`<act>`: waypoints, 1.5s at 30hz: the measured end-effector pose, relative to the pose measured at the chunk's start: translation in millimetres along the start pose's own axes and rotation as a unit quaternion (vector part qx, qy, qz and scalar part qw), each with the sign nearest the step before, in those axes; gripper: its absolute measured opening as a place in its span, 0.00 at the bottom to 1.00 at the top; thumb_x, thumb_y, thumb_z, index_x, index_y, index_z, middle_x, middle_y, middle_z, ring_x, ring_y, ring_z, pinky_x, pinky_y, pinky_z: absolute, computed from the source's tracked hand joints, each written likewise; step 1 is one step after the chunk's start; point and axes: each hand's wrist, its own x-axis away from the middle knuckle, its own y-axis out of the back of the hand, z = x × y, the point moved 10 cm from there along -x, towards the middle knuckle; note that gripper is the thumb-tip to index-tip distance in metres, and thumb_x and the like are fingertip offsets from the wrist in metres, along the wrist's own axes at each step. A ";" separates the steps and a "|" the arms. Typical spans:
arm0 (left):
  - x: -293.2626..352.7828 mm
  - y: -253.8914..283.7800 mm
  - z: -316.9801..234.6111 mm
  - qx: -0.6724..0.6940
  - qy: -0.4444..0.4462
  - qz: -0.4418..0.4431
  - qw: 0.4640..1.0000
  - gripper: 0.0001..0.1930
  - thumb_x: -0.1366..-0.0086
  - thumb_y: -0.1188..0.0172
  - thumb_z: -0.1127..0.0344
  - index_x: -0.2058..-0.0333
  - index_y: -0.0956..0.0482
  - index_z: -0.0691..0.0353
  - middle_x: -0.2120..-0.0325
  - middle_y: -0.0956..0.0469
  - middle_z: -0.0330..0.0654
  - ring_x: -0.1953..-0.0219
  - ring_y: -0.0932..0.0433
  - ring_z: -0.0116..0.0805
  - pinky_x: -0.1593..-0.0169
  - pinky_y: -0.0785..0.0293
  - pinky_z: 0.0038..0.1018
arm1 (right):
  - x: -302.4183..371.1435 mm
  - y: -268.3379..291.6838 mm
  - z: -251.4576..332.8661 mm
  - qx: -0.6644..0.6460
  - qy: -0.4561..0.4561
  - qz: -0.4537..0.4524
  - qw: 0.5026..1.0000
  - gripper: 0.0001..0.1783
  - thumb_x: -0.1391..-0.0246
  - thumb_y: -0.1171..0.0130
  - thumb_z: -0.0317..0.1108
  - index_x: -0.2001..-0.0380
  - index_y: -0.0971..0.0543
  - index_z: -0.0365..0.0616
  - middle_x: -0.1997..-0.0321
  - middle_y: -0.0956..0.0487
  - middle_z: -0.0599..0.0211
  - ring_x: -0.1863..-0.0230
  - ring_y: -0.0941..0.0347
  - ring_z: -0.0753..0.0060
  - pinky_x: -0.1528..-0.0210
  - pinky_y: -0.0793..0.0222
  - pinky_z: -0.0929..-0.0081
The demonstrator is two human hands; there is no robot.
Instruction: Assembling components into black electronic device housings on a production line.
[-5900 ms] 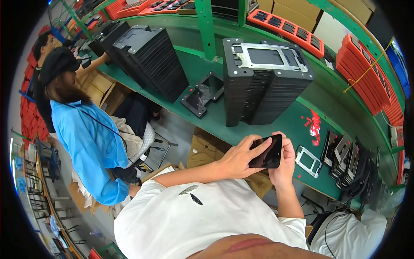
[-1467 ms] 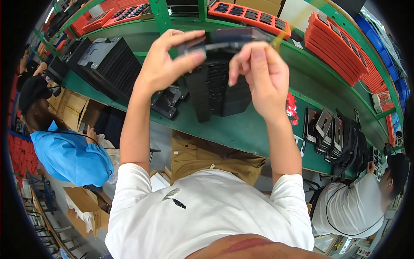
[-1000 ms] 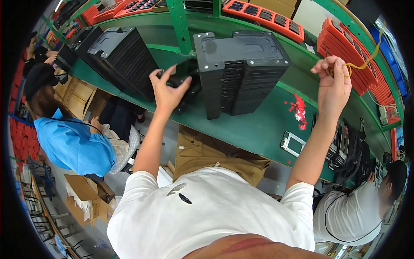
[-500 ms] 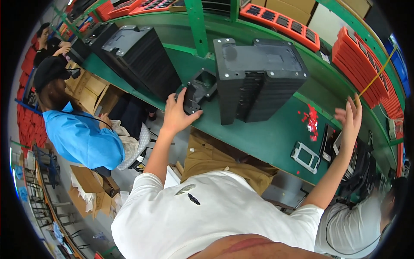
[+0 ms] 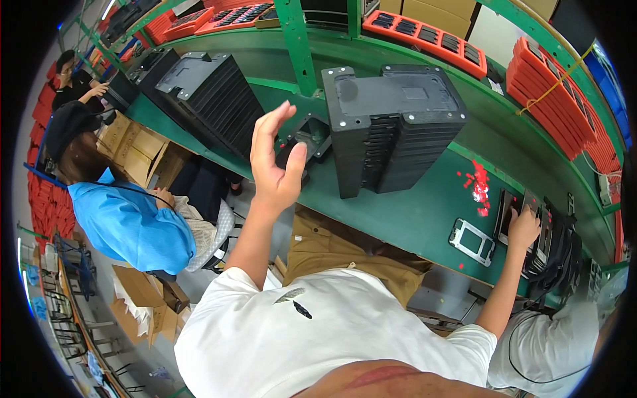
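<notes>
My left hand [image 5: 275,169] is raised with fingers apart and holds nothing. Behind it, a black open-centred frame [image 5: 313,136] lies on the green table, partly hidden by the hand. Just to its right rises a tall stack of black plastic trays [image 5: 398,99]. At the right, my right hand [image 5: 524,230] reaches down among dark flat parts [image 5: 505,209], its fingers bent together on them; what they grip is hidden. Beside that hand lies a silver rectangular frame [image 5: 472,242]. Small red pieces [image 5: 479,189] are scattered farther back.
Another black tray stack [image 5: 209,96] stands at left. A person in blue [image 5: 129,212] sits on that side; a white sleeve [image 5: 544,345] shows at lower right. Green shelf posts [image 5: 295,46] and stacked red trays [image 5: 551,99] border the table's back. An orange cord [image 5: 554,83] hangs there.
My left hand has let go of the black frame and risen above the table. My right hand has come down from near the orange cord onto the dark parts.
</notes>
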 end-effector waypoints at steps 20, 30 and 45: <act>51.7 -10.8 -16.1 0.095 -0.005 0.049 0.994 0.08 0.32 0.51 0.77 0.59 0.23 0.71 0.66 0.22 0.48 0.63 0.23 0.36 0.56 0.25 0.29 | 11.3 28.0 -23.9 -0.080 -0.074 0.042 0.993 0.26 0.42 0.37 0.40 0.43 0.23 0.40 0.46 0.19 0.48 0.45 0.23 0.45 0.44 0.27 0.52; 78.5 -14.2 3.6 0.077 0.060 0.059 0.993 0.08 0.28 0.51 0.76 0.59 0.23 0.72 0.67 0.22 0.46 0.66 0.24 0.31 0.60 0.28 0.23 | 57.5 96.9 92.3 -0.357 0.264 0.071 0.893 0.16 0.54 0.29 0.38 0.65 0.18 0.40 0.60 0.16 0.52 0.60 0.21 0.44 0.55 0.26 0.54; 65.8 -8.8 -15.2 0.056 0.025 0.081 0.995 0.08 0.31 0.51 0.78 0.60 0.22 0.72 0.67 0.22 0.46 0.66 0.24 0.31 0.60 0.28 0.24 | 88.2 60.8 84.2 -0.329 -0.056 0.167 0.928 0.13 0.49 0.36 0.35 0.76 0.21 0.35 0.77 0.19 0.48 0.72 0.19 0.49 0.68 0.24 0.59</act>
